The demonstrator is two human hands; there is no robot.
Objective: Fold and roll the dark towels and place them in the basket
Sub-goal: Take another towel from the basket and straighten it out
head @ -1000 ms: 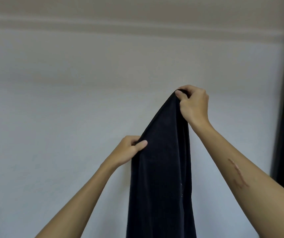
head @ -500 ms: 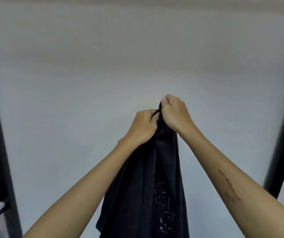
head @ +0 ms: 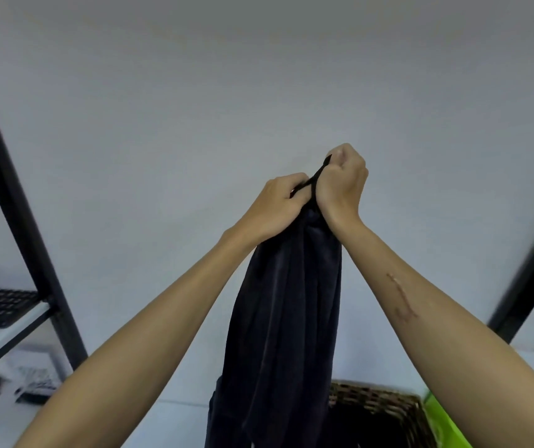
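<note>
Held up high in front of the wall: dark towel (head: 286, 318), top edge bunched and gripped tight by left hand (head: 277, 205) and right hand (head: 343, 185), knuckles touching. Hung down beside the wicker basket (head: 385, 402) below.

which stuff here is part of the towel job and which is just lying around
Part of the job:
dark towel, gripped at its top by the left hand and right hand
wicker basket

Just lying about:
black shelf frame
green thing
blurred items, lower left
</note>
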